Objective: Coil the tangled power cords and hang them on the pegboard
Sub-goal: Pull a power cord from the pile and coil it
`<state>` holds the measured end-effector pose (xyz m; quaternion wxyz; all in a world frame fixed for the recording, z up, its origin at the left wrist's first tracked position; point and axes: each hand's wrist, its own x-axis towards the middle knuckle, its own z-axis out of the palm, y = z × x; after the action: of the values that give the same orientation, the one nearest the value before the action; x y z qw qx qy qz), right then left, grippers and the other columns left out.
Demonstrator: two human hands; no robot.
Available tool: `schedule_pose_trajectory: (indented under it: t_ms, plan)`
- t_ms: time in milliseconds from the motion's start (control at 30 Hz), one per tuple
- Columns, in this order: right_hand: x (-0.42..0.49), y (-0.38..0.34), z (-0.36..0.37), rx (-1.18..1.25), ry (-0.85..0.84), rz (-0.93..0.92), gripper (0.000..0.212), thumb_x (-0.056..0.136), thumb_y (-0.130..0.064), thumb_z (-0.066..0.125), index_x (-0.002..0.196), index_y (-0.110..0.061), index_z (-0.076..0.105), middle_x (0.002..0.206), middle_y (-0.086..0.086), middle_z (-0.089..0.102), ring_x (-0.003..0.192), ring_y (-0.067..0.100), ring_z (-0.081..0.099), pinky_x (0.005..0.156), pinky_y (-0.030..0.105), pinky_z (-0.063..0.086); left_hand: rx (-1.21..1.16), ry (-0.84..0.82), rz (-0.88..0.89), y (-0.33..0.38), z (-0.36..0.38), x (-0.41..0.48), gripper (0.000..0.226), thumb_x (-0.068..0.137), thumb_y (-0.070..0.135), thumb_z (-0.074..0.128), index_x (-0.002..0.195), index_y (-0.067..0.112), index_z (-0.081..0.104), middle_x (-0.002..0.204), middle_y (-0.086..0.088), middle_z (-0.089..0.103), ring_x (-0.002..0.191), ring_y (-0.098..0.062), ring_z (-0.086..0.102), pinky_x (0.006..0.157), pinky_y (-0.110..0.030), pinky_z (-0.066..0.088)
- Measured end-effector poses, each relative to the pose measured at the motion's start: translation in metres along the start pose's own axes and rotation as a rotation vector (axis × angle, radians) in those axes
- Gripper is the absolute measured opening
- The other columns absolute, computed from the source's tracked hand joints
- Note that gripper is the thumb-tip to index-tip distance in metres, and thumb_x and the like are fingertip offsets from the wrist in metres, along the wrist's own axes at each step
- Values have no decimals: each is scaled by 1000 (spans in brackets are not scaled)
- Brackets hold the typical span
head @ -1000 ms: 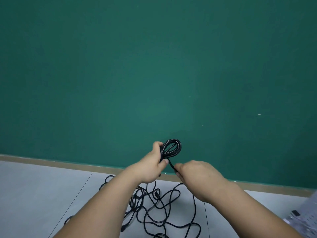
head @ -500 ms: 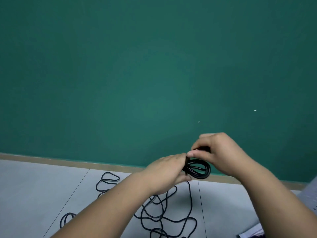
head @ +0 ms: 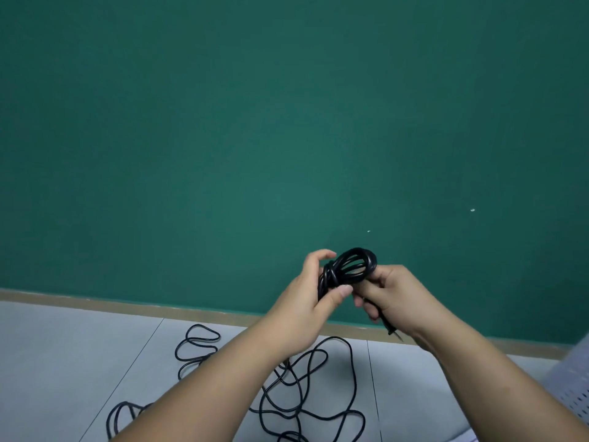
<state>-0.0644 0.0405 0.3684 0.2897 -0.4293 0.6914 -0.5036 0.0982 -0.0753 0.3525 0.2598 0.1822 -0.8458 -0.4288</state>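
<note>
A small coil of black power cord [head: 352,266] is held up in front of the green wall. My left hand [head: 314,293] grips the coil's left side, thumb pressed across the wrapped strands. My right hand [head: 393,295] holds the coil's right side, and a short end of cord [head: 393,332] sticks out below its palm. More black cords [head: 296,393] lie tangled in loose loops on the grey floor under my forearms. At the right edge shows part of a white perforated pegboard [head: 573,384].
A green wall [head: 255,138] fills most of the view, with a tan baseboard [head: 95,303] along its foot. Grey floor tiles [head: 63,362] stretch to the left of the tangle.
The coil has tipped up so its loop stands above my hands. My right hand came down from on top of the coil to its right side, and my left thumb now presses the wraps.
</note>
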Motion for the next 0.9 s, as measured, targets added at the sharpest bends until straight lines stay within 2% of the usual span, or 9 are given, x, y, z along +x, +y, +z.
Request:
schedule_pose_trajectory:
  t_ms: [100, 200, 367, 433, 500, 600, 667, 767, 900]
  plan:
    - [0, -2, 16, -230, 46, 5, 38, 104, -24, 61, 68, -13, 68, 50, 3, 59, 43, 18, 48, 46, 26, 40, -12, 16, -42, -13, -2, 6, 35, 106, 38, 60, 139, 37, 47, 123, 21, 67, 119, 3, 60, 106, -30, 47]
    - [-3, -7, 22, -372, 58, 6, 37, 105, -29, 59, 71, -18, 69, 53, 3, 63, 39, 12, 49, 41, 21, 39, -84, 44, -80, -21, -2, 10, 27, 106, 31, 62, 132, 32, 56, 113, 19, 70, 107, 3, 64, 95, -27, 50]
    - [-10, -12, 35, -427, 79, -78, 17, 106, -20, 52, 107, -33, 63, 79, -12, 76, 57, 5, 67, 63, 34, 59, -222, 22, -235, -18, 0, 16, 26, 110, 38, 51, 134, 29, 50, 112, 13, 65, 101, -11, 57, 86, -31, 46]
    - [-13, -16, 38, -408, 121, -111, 14, 103, -19, 53, 104, -32, 59, 85, -16, 76, 67, 3, 70, 72, 37, 60, -329, 37, -320, -16, -2, 18, 26, 111, 44, 44, 130, 29, 53, 104, 6, 62, 94, -15, 54, 80, -34, 45]
    - [-19, -24, 37, -406, 119, -163, 3, 101, -31, 62, 100, -34, 62, 88, -18, 75, 77, -1, 69, 78, 30, 57, -387, 89, -337, -17, -5, 19, 27, 111, 47, 42, 125, 29, 57, 95, 4, 59, 88, -16, 53, 80, -35, 45]
    - [-26, -29, 31, -343, -43, -199, 32, 87, -53, 78, 114, -41, 64, 106, -28, 70, 105, -9, 65, 83, 16, 53, -519, 123, -341, -23, -8, 20, 25, 109, 48, 50, 124, 30, 61, 115, -3, 72, 106, -23, 70, 97, -42, 54]
    - [-26, -28, 29, -309, -165, -222, 48, 85, -46, 84, 126, -44, 61, 116, -28, 68, 115, -3, 64, 84, 23, 57, -655, 146, -350, -22, -9, 20, 24, 109, 41, 55, 126, 26, 62, 123, -9, 73, 107, -28, 74, 96, -44, 58]
    - [-19, -20, 31, -241, 5, -296, 27, 94, -29, 80, 115, -45, 71, 107, -19, 74, 100, 11, 70, 81, 35, 58, -747, 190, -328, -25, -9, 22, 31, 98, 44, 69, 123, 26, 67, 123, -9, 72, 111, -33, 71, 97, -49, 57]
    - [-9, -19, 39, -63, 213, -328, 4, 95, -33, 76, 96, -34, 80, 98, -10, 72, 93, 11, 68, 76, 35, 55, -748, 222, -278, -18, -1, 21, 22, 101, 34, 71, 121, 26, 69, 112, 1, 70, 86, -14, 60, 66, -28, 48]
